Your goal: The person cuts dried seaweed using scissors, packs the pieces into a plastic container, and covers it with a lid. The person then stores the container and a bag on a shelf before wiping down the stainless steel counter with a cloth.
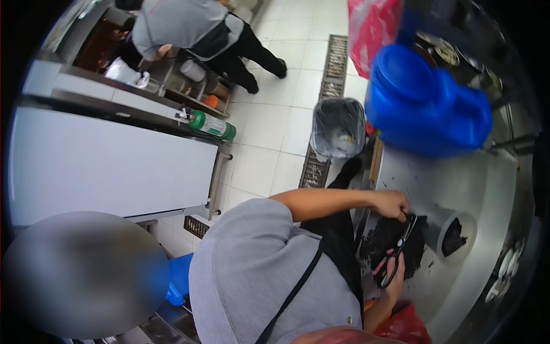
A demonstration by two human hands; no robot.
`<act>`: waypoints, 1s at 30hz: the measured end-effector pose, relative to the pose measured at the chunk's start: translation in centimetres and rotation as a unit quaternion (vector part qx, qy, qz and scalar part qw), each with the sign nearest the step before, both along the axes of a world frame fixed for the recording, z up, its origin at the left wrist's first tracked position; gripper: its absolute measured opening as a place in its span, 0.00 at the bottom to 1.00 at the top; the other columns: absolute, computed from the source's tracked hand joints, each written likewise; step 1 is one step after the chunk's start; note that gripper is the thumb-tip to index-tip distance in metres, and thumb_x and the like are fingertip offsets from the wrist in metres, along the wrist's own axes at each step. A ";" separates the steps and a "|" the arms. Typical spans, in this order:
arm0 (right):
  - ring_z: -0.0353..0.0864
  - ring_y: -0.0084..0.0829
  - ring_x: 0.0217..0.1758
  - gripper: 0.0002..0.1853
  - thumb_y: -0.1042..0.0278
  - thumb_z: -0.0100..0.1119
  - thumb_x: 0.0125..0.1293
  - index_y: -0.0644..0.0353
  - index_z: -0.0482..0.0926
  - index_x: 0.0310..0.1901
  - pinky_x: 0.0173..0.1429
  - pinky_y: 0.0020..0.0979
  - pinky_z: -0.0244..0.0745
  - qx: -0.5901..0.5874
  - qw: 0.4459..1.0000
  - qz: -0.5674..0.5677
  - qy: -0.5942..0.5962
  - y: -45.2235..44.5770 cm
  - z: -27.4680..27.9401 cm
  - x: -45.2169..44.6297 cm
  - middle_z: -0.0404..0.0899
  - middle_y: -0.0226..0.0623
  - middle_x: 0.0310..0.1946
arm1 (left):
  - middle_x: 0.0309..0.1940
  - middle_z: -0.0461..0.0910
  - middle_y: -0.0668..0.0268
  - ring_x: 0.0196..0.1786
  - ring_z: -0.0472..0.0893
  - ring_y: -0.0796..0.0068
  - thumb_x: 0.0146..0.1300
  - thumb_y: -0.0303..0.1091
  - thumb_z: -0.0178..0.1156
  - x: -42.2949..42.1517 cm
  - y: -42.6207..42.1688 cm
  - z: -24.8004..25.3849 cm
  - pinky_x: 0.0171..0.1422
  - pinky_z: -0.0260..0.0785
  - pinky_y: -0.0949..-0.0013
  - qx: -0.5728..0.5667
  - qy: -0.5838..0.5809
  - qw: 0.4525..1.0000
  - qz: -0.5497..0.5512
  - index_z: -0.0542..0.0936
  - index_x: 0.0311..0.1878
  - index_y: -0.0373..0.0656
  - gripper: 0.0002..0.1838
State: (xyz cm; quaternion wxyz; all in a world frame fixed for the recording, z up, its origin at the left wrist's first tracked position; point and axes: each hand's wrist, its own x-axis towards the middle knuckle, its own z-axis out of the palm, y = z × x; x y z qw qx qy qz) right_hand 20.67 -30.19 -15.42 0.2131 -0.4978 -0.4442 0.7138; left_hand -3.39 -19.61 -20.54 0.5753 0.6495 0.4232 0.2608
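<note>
My left hand (392, 204) is closed, fingers pinched on what looks like a dark piece of the black seaweed-like food beside the scissor tips. In my right hand (394, 265) is a pair of black-handled scissors (400, 243), blades pointing towards the left hand. Under both hands lies a loose pile of black seaweed-like food (378, 238) on the metal counter (458, 178). Close by on the right, a round pale container (438, 221) holds more of the black food. Small dark scraps are scattered around the pile.
A large blue jug (427, 103) stands at the counter's far left end. Below it is a lined bin (338, 129) on the tiled floor. A red plastic bag (405, 327) lies near my right forearm. Another person (189, 34) works at a counter behind, near a green cylinder (212, 125).
</note>
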 end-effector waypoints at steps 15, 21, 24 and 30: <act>0.67 0.16 0.24 0.26 0.46 0.67 0.66 0.61 0.75 0.52 0.25 0.22 0.63 -0.022 0.986 -0.145 -0.085 -9.8 1.1 2.5 0.68 0.24 0.23 | 0.31 0.81 0.48 0.32 0.84 0.51 0.60 0.33 0.65 2.7 -2.3 6.0 0.35 0.73 0.54 0.165 0.285 0.943 0.041 0.67 0.55 0.38 0.23; 0.84 0.45 0.39 0.32 0.35 0.66 0.60 0.60 0.79 0.50 0.46 0.42 0.76 0.097 0.955 -0.036 -0.280 -10.4 -0.6 0.4 0.82 0.44 0.32 | 0.31 0.78 0.60 0.28 0.79 0.74 0.59 0.29 0.67 3.9 -2.0 7.1 0.24 0.76 0.68 -0.054 0.129 0.986 0.086 0.69 0.57 0.37 0.24; 0.83 0.54 0.50 0.35 0.34 0.65 0.59 0.60 0.79 0.52 0.53 0.48 0.75 0.119 0.938 -0.028 -0.323 -10.5 -0.3 -1.0 0.84 0.53 0.40 | 0.35 0.79 0.59 0.28 0.79 0.74 0.60 0.28 0.68 2.3 -0.6 7.1 0.27 0.78 0.69 -0.075 0.160 0.984 0.030 0.72 0.56 0.38 0.22; 0.81 0.53 0.52 0.34 0.37 0.65 0.59 0.60 0.76 0.55 0.52 0.49 0.76 0.151 0.901 -0.008 -0.407 -10.8 -0.5 -1.0 0.81 0.54 0.45 | 0.39 0.82 0.59 0.45 0.84 0.64 0.65 0.34 0.67 2.9 -0.3 4.7 0.45 0.78 0.67 -0.211 -0.058 0.973 0.080 0.77 0.57 0.38 0.20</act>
